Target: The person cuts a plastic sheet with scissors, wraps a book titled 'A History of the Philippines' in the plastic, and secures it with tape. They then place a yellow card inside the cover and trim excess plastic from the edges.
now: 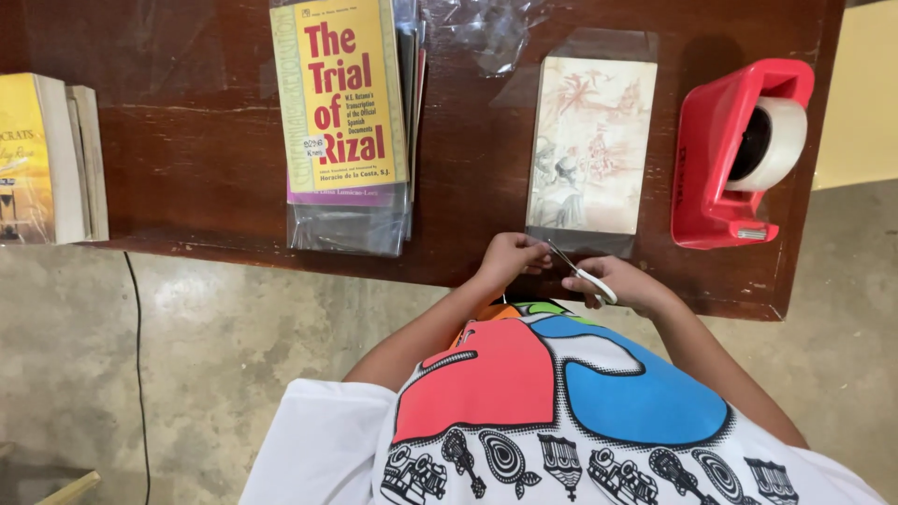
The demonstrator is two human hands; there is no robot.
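The right hand (629,282) has its grip closed around white-handled scissors (580,271), blades pointing up and left at the near end of the book (589,145). The left hand (510,257) pinches the clear plastic cover (575,241) sticking out there. This looks like the trimming step, so the next snip needs the plastic held tight and the blades kept off the book. The book lies flat near the counter (206,178) front edge, so the hands have little room there. A red tape holder (734,154) sits just to the right, and a stack of wrapped books (346,122) to the left.
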